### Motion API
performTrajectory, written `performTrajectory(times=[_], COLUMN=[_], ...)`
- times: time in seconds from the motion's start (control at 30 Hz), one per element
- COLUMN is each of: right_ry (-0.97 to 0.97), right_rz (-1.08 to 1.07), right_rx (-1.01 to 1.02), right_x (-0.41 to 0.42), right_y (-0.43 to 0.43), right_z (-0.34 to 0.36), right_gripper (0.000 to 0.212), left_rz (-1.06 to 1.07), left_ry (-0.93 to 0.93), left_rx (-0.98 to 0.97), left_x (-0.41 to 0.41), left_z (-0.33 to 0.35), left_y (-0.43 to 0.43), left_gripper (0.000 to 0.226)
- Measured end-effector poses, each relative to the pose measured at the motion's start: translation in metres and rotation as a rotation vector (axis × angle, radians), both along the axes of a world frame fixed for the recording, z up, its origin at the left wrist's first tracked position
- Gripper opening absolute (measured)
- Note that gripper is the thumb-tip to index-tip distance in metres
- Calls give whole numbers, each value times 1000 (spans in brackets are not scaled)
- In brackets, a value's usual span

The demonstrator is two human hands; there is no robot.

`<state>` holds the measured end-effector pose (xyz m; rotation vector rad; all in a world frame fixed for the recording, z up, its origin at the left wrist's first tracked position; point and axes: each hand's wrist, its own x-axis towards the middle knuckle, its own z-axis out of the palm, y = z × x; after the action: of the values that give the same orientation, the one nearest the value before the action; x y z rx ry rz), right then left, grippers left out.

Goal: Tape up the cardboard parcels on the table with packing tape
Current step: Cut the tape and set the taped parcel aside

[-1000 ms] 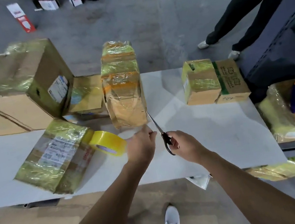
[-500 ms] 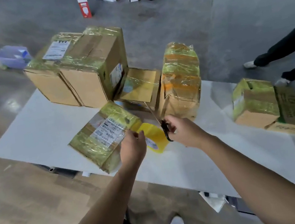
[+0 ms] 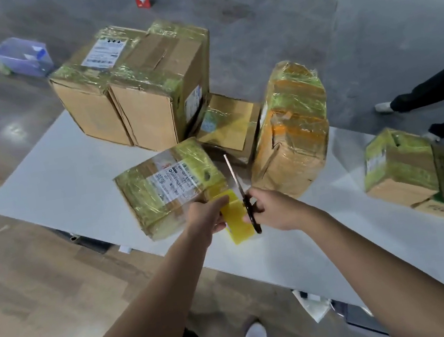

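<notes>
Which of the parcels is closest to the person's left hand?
The flat parcel with the white label, lying in front of the rest; the left hand is right beside it, while the others sit farther back.

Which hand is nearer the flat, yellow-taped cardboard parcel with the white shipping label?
Left. The left hand, gripping the yellow tape roll, is at the labelled parcel's near corner; the right hand, holding black-handled scissors, is farther right, beyond the roll.

White label (image 3: pixel 174 179) on flat parcel (image 3: pixel 140 196): print too blurred to read. Sticker (image 3: pixel 103 51) on rear-left box (image 3: pixel 88 114): likewise illegible
</notes>
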<state>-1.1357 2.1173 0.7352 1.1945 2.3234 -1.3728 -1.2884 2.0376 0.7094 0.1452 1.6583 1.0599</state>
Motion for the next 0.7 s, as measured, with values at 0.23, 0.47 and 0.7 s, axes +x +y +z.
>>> performTrajectory(times=[0.23,0.47,0.7], right_ry=[-24,-192,-262], right_rz=[-5,144,234], right_rx=[-32,38,-32], right_x=[0,-5,5], right_y=[9,33,37], right_z=[6,33,49], right_gripper=[18,20,15], left_rz=[-182,-245,-246], left_ry=[12,21,23], left_rx=[-35,-36,-32], left_x=[-37,-45,-45], left_z=[-1,4,8], left_y=[-21,-31,-35], left_gripper=[13,9,4])
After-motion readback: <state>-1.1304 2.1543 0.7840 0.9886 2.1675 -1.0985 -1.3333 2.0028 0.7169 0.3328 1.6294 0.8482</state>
